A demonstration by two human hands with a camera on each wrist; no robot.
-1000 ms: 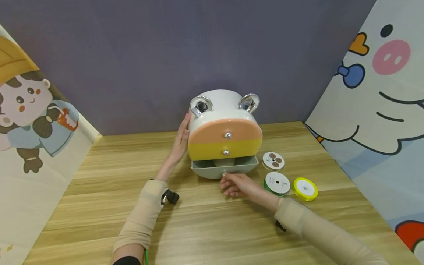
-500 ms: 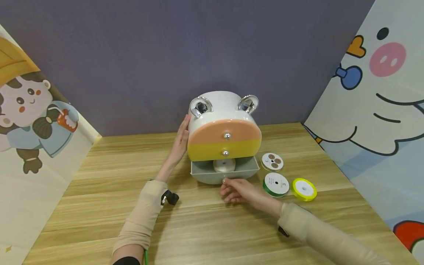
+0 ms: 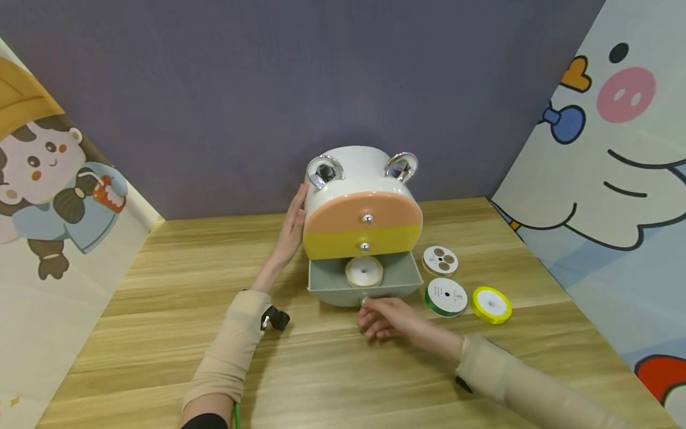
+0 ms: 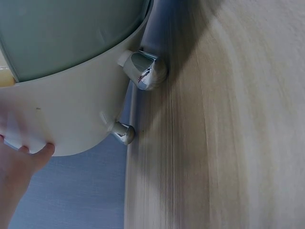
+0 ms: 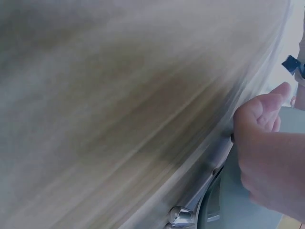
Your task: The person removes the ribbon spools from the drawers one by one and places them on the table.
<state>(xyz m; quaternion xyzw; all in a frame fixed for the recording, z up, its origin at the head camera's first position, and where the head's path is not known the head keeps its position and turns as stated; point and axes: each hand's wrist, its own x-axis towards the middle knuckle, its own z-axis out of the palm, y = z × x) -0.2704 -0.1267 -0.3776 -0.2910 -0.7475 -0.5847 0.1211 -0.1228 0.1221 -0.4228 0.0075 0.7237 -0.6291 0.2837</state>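
A round white drawer box (image 3: 354,170) with silver ears stands at the back of the wooden table (image 3: 161,298); its front has a peach drawer (image 3: 364,211) and a yellow drawer (image 3: 364,241), both closed. The grey bottom drawer (image 3: 327,280) is pulled out, with a cream ribbon spool (image 3: 364,271) lying inside. My right hand (image 3: 383,313) pinches the small silver knob (image 3: 363,300) on that drawer's front. My left hand (image 3: 292,223) lies flat against the box's left side (image 4: 71,119), fingers straight.
To the right of the drawer lie three ribbon spools: a white one with brown dots (image 3: 440,260), a green one (image 3: 447,296) and a yellow one (image 3: 491,304). Cartoon panels stand left and right, a purple wall behind.
The grey bottom drawer has slid farther out toward me, drawn by my right hand, and the cream spool inside has come into full view. My left hand has stayed on the box.
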